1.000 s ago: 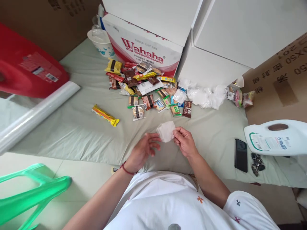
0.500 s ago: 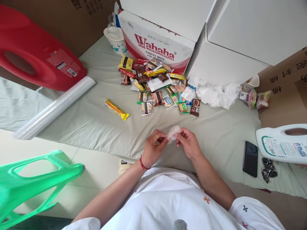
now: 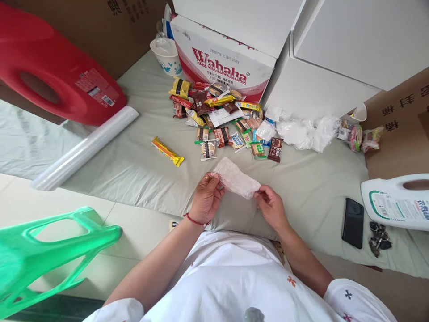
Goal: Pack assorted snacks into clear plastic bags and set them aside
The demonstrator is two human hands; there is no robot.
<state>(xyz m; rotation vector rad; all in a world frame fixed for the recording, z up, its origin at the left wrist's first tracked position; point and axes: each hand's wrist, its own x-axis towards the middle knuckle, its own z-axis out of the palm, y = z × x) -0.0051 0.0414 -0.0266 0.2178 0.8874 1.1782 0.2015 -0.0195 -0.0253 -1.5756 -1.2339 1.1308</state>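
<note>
A thin clear plastic bag (image 3: pixel 236 180) is stretched between my two hands above a pale green sheet (image 3: pixel 134 170). My left hand (image 3: pixel 206 199), with a red cord at the wrist, pinches the bag's upper left end. My right hand (image 3: pixel 271 206) pinches its lower right end. Beyond the bag lies a heap of small wrapped snacks (image 3: pixel 217 118). A single yellow snack bar (image 3: pixel 167 151) lies apart to the left of the heap.
A Wahaha carton (image 3: pixel 228 67) and white boxes (image 3: pixel 321 67) stand behind the snacks, crumpled clear bags (image 3: pixel 303 132) beside them. A red jug (image 3: pixel 56 76) and film roll (image 3: pixel 85 147) lie left, a green stool (image 3: pixel 50 250) below. A phone (image 3: pixel 352 222), keys (image 3: pixel 378 239) and white jug (image 3: pixel 397 201) lie right.
The bag was held by my right hand alone, then bunched between both hands. Now my hands have drawn apart and the bag is pulled out long between them.
</note>
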